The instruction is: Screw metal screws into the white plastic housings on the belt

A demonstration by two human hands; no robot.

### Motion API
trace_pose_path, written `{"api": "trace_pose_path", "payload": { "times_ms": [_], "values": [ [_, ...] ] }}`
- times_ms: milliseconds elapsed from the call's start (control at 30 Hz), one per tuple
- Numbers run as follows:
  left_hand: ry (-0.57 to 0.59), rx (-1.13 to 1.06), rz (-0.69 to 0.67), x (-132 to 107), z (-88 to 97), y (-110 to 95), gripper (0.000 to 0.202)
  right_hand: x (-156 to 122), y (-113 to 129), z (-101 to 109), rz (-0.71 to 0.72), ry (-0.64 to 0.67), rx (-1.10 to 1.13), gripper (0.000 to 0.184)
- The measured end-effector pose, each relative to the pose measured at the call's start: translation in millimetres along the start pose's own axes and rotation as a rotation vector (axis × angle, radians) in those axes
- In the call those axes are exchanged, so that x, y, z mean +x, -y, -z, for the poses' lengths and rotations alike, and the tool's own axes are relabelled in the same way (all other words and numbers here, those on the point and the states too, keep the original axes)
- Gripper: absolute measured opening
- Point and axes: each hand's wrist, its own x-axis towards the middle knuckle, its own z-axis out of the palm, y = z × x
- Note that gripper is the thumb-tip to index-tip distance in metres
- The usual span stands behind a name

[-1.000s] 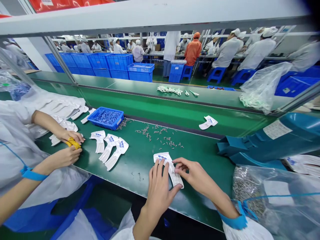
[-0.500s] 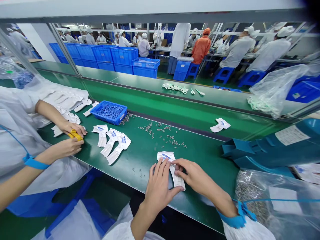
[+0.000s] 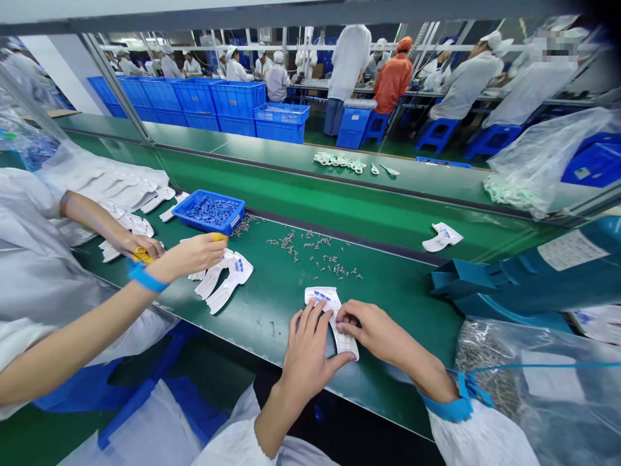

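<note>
A curved white plastic shell (image 3: 347, 343) with small blue pieces at its wide end lies on the green bench in front of me. My left hand (image 3: 308, 343) rests over its left edge, fingers stretched out and thumb apart near the lower end. From the right, my right hand (image 3: 378, 329) bends over the middle of the shell with thumb and fingertips pinched together. Whatever may be between those fingertips is hidden. Small loose metal parts (image 3: 334, 265) are scattered just beyond the shell.
Left of me, a co-worker's hand (image 3: 196, 254) passes over more white shells (image 3: 228, 288). A blue tray (image 3: 231, 228) holds small blue pieces. Another white shell (image 3: 441, 237) lies on the green conveyor belt. At right are a teal holder (image 3: 504, 285) and a clear bag of metal parts (image 3: 490, 369).
My right hand has shifted slightly down along the shell; my left hand stays in place. The co-worker's near hand has moved right, away from the other hand, towards the shells and tray.
</note>
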Motion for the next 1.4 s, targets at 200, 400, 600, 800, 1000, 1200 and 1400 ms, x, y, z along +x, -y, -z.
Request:
{"api": "trace_pose_path", "payload": {
  "times_ms": [200,400,600,800,1000,1200,1400],
  "values": [
    [-0.011,-0.005,-0.003,-0.4,0.5,-0.2,0.074,-3.8,-7.5,6.3,0.022,0.042,0.038,0.02],
    [0.007,-0.002,0.002,0.1,1.5,-0.4,0.074,-2.6,-5.4,11.1,0.036,0.108,0.036,0.023],
    [-0.004,-0.005,-0.008,0.0,1.2,-0.7,0.074,5.2,-2.0,9.2,0.027,0.126,-0.07,0.018],
    [-0.015,-0.024,-0.003,-0.7,0.7,-0.3,0.073,6.9,-6.0,4.5,-0.011,0.106,-0.073,0.009],
    [-0.005,-0.015,0.006,0.3,0.6,-0.7,0.074,9.6,-6.7,-1.1,-0.129,0.075,-0.043,0.016],
    [0.002,-0.006,0.005,0.5,2.2,-1.4,0.072,7.4,-19.3,8.0,-0.015,0.023,0.04,0.015],
    [0.084,-0.068,-0.1,-3.0,13.3,-1.5,0.074,37.1,-74.6,20.4,-0.128,-0.449,-0.175,0.025]
  ]
}}
